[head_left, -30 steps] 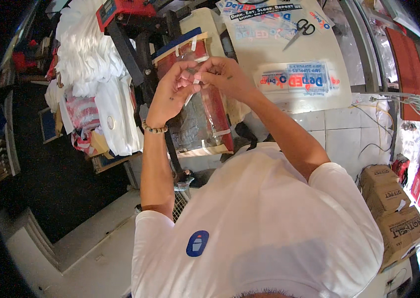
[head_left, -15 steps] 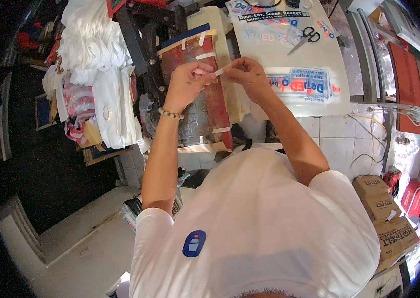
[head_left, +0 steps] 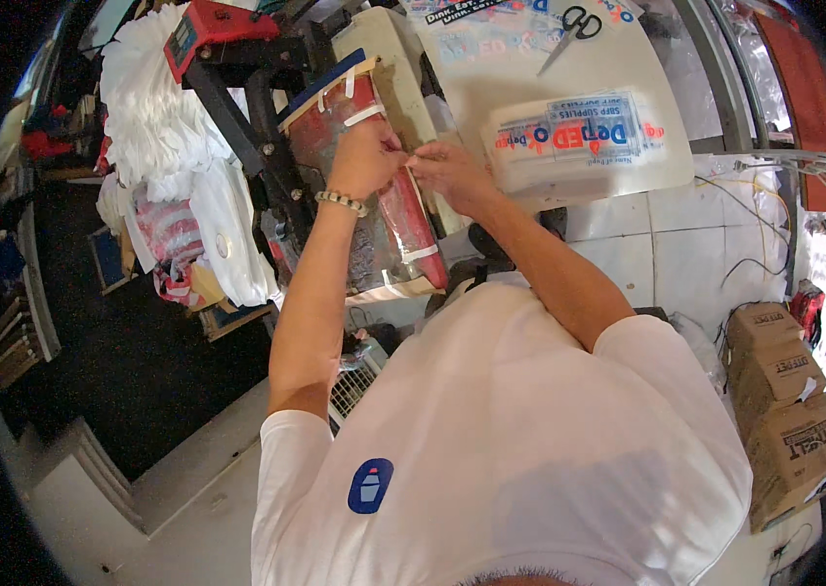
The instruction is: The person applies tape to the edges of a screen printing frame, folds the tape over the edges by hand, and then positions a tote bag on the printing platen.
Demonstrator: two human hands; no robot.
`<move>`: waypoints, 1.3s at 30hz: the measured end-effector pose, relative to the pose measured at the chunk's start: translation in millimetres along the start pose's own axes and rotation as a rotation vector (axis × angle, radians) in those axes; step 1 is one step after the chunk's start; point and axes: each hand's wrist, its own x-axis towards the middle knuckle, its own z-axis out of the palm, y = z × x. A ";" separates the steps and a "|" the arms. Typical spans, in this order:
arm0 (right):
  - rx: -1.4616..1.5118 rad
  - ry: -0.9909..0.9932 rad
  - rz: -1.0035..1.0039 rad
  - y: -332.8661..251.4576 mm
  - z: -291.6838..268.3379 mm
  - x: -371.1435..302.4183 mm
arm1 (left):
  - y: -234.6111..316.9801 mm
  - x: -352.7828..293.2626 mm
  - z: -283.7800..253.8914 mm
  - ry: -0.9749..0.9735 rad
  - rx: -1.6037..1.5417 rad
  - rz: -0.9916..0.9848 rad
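Both the left hand (head_left: 366, 156) and right hand (head_left: 444, 168) pinch a white tape strip (head_left: 405, 161) taut between closed fingertips, steadying it over the red, plastic-covered press pad (head_left: 389, 225).

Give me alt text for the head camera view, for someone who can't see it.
Seen from above, a person in a white shirt brings the left hand and right hand together, fingertips pinched over a red board under clear plastic on a black-framed press; black-handled scissors lie on the table beyond.
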 end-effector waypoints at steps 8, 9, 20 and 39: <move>-0.154 0.032 -0.125 12.1 7.4 6.7 | -32.6 -1.9 -0.9 -0.018 -0.049 -0.034; -0.160 0.038 -0.136 13.2 7.2 7.3 | -33.0 -2.3 -1.2 -0.022 -0.057 -0.030; -0.180 0.050 -0.178 18.4 8.0 13.7 | -32.5 -8.8 -9.4 -0.043 -0.175 0.001; -0.737 0.248 -0.675 26.9 25.5 -12.8 | -51.2 -11.9 -10.4 -0.069 -0.301 -0.047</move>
